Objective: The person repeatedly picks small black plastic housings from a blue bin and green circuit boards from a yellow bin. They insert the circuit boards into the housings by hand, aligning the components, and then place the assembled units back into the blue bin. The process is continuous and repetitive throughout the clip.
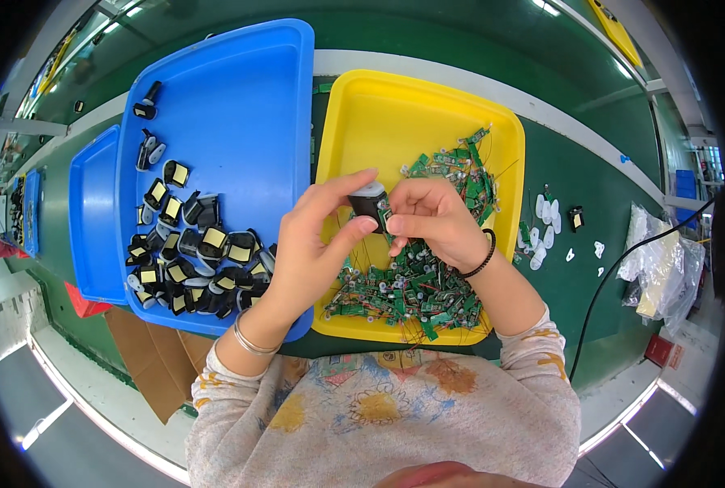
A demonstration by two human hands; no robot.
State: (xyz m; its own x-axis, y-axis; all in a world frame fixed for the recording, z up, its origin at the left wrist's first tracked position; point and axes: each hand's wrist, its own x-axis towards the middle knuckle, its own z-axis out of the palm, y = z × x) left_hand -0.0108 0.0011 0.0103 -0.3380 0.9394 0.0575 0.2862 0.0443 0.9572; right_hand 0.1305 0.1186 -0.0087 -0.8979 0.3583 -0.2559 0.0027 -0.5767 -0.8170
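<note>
Over the yellow tray (366,110), my left hand (318,232) grips a small black plastic housing with a grey rounded top (365,203) between thumb and fingers. My right hand (434,221) is closed in a pinch at the housing's right side, on a small green circuit board (384,216) that touches the housing; the fingers partly cover it. Beneath both hands, many green circuit boards with thin wires (419,293) lie heaped in the near and right parts of the yellow tray.
At left, a blue tray (232,106) holds a pile of black housings with pale yellow pads (204,256). Another blue tray (94,220) sits beyond it. White oval pieces (548,213), a lone black part (575,218), a black cable (614,272) and clear plastic bags (663,256) lie at right.
</note>
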